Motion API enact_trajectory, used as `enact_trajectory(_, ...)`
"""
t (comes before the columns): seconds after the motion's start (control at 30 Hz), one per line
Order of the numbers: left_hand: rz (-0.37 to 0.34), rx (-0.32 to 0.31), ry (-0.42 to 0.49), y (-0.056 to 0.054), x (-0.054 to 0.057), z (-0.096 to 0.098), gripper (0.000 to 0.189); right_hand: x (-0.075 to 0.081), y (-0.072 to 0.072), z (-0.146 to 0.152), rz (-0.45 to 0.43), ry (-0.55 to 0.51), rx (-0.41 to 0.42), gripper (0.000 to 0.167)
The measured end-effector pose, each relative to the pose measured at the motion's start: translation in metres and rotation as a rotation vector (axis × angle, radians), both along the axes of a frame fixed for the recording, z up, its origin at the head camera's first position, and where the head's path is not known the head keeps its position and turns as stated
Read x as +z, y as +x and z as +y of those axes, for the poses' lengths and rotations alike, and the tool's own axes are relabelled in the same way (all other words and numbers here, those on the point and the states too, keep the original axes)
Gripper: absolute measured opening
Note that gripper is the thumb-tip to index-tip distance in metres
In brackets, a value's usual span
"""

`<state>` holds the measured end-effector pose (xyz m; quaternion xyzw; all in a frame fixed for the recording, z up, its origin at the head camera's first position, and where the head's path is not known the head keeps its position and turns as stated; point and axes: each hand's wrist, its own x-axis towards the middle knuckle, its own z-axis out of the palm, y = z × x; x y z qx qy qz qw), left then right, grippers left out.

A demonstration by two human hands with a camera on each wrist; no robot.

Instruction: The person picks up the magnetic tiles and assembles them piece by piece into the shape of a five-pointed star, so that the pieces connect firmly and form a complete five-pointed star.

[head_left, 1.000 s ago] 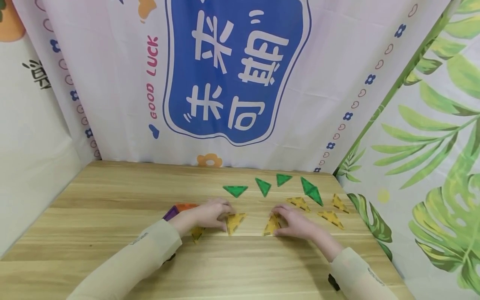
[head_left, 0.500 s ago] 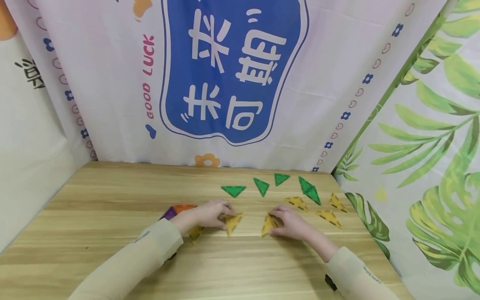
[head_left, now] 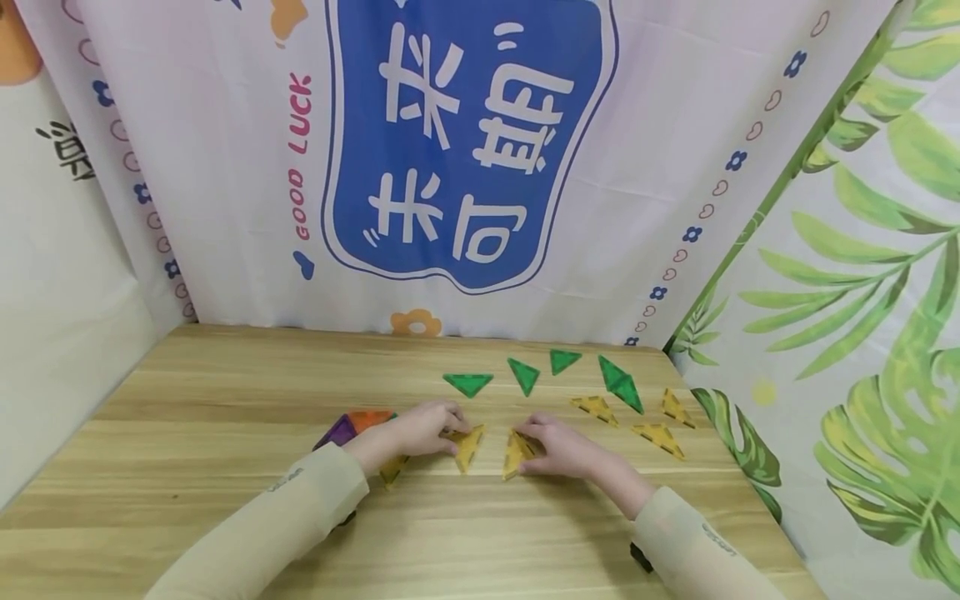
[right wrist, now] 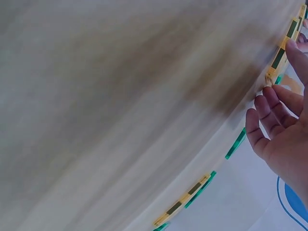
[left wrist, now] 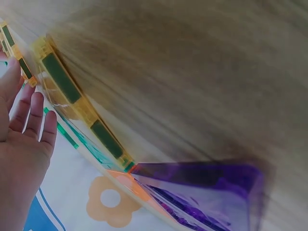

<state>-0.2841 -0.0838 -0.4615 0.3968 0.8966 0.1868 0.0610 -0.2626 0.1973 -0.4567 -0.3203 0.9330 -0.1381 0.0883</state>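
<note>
Saw a printed cloth [head_left: 465, 167] filling the upper middle of the frame, with leaf-print fabric [head_left: 870, 275] down the right side. Found a wooden counter [head_left: 225, 383] spread across the lower half. Noticed 2 pale sleeves [head_left: 258, 517] reaching in from the lower left and lower right. Below the centre of the frame, found both hands gripping: the left hand [head_left: 426, 428] with thumb and fingers pinching 1 yellow triangle [head_left: 469, 450], the right hand [head_left: 564, 447] likewise pinching another yellow triangle [head_left: 515, 457]. Located these 2 pieces between the hands, near each other but apart; could not tell whether flat on the counter or slightly raised. Compared with 1 second ago, saw the right-hand piece shifted leftward, the gap clearly narrowed, the left-hand piece almost unmoved. Judged this a drawing together of 2 like pieces, still short of contact. Left of centre, noted a purple piece [head_left: 337, 432] and an orange piece [head_left: 370, 419], partly covered. Right of centre, counted 3 loose yellow triangles [head_left: 659, 439], with smaller-looking green triangles [head_left: 523, 375] above.
</note>
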Motion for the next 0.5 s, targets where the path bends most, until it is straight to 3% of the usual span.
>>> enact_trajectory(0.5,0.029,0.001,0.021,0.002,0.0,0.001,0.04,0.0,-0.008,-0.022,-0.049,0.015,0.025,0.067)
